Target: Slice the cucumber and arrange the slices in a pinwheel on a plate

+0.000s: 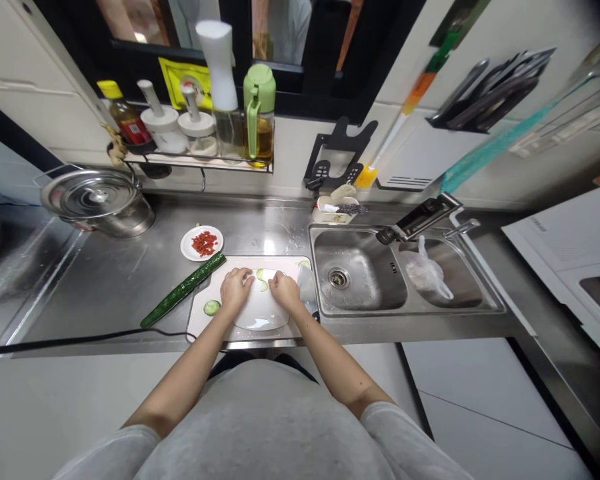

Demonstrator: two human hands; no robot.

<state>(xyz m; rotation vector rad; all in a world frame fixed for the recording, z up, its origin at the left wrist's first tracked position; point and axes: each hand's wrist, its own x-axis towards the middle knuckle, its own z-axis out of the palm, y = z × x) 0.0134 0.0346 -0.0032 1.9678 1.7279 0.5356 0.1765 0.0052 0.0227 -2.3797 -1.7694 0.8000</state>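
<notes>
In the middle of the frame, the white oval plate (261, 319) lies on the cutting board (199, 328), near the lower edge of the counter. On the upper part of the plate are a few thin, curved cucumber slices (263, 286), between the two hands.

Several things could go wrong, I think. The board looks wet in places, so a push toward the body could make the plate slip to the front edge. The slices look light, and a careless touch of a finger could disturb them. At the right side of the board lies a knife (307, 288), close beside the right forearm; if the arm swings outward, it could meet the blade or push the knife away. The long cucumber (177, 295), left of centre, lies aslant, partly over the upper left corner of the board, and could roll if it is bumped. The black cable (30, 347) at lower left reaches near the left forearm, which might catch it.

About the fingers: the left hand (237, 291) is bent loosely at the plate's left side, the thumb near the forefinger, with a small gap. The right hand (284, 291) has its fingers curled more closely together at the plate's right side. Whether either one pinches a slice, I cannot tell.
</notes>
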